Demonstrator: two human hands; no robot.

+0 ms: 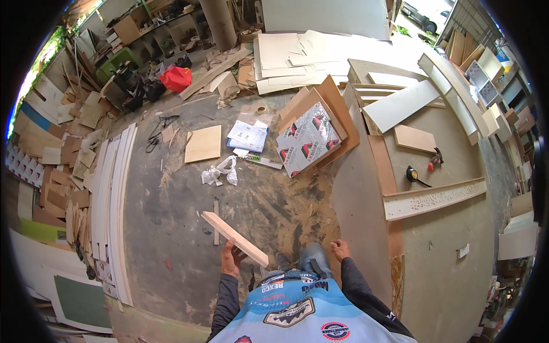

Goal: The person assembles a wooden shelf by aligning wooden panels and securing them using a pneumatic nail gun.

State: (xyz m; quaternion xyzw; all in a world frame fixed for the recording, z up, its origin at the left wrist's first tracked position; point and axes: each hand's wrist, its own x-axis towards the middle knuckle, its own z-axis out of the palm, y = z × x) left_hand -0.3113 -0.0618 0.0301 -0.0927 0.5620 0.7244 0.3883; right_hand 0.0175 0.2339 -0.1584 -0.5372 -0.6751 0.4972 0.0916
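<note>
From where I stand, the left hand (231, 260) of the person has its fingers closed around a narrow length of pale wood (235, 237), nearer to its lower end. The piece is slanting, raised over the dark floor (171, 228), and from this view it partly covers a thin strip (216, 226) lying below. The right hand (340, 250) is at the other side of the body; its fingers are curled in, and I see nothing held there.

On the bench (443, 234), to the right, a tape measure (412, 174) and a hammer (437, 158) lie near each other, well apart from both hands.

I judge that the step in hand is simple handling of the wood — only one hand supports it. The next move probably calls for a firm grip, maybe also the free hand, because the long end could tip down.
</note>
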